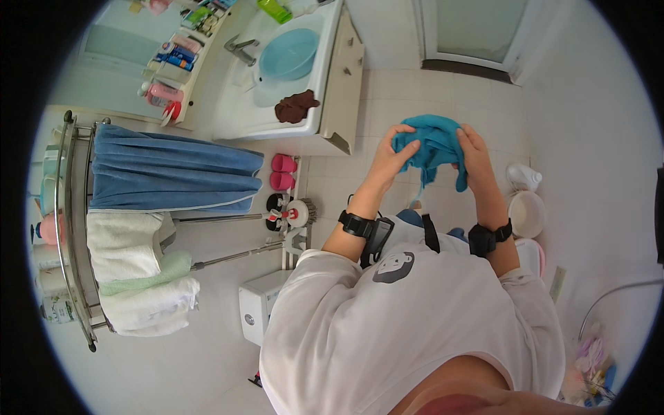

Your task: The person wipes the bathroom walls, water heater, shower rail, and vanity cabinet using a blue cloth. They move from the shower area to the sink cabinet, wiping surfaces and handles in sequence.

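Out in front of my body, above the tiled floor, I hold a bunched teal cloth (pixel 434 135) between both hands. My left hand (pixel 399 153) grips its left side, with the thumb over the folds. On the opposite side my right hand (pixel 473 155) has its fingers closed round the edge. One loose end droops beside the right hand, and a thin pale strand or trickle shows below the middle; I cannot make out which. Dark bands with small devices are strapped on both forearms.
Ahead on the left stands a white washbasin counter (pixel 232 114) with a blue basin (pixel 289 55) and a brown cloth (pixel 297 107). A rack to the left carries a blue towel (pixel 173 169). White containers (pixel 527 214) line the right wall. A door (pixel 477 31) is at the far end.
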Demonstrator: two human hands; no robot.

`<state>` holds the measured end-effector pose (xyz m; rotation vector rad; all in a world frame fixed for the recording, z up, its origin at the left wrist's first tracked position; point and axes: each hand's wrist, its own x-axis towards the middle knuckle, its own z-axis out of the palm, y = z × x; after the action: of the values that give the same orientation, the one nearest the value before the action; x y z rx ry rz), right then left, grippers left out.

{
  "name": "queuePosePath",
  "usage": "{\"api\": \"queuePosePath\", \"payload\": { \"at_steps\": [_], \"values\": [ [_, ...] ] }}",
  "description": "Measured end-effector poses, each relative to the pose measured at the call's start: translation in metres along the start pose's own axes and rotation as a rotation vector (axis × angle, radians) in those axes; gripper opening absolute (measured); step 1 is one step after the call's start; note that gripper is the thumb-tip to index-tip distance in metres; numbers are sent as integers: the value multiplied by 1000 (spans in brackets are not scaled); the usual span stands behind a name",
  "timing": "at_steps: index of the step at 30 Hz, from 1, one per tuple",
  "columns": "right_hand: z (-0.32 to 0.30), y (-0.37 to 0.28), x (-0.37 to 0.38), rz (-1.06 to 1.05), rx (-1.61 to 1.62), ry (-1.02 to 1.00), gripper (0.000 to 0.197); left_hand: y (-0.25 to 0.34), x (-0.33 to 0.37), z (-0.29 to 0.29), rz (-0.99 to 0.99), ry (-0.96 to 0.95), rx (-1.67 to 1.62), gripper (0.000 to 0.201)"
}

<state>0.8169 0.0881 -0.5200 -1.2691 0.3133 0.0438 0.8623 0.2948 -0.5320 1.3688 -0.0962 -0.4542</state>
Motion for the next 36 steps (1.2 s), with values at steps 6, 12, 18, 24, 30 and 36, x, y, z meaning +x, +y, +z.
{"api": "queuePosePath", "payload": {
  "at_steps": [6, 12, 18, 24, 30, 36],
  "values": [
    [112, -6, 74, 178, -24, -253, 25, 6, 24, -104, -15, 138, 31, 46],
    [185, 25, 146, 357, -173, -519, 25, -36, 14, -146, -107, 287, -602, 50],
    [208, 59, 245, 433, -328, -705, 24, -49, 58, -178, 32, 691, -450, 28],
    [192, 68, 367, 259, -474, -583, 29, -20, 166, -187, 163, 805, -259, 26],
    [161, 91, 432, 23, -496, -391, 44, -13, 250, -167, 171, 859, -113, 20],
    [131, 110, 420, 284, -91, -298, 67, -26, 294, -151, 153, 672, -108, 17]
  ]
}}
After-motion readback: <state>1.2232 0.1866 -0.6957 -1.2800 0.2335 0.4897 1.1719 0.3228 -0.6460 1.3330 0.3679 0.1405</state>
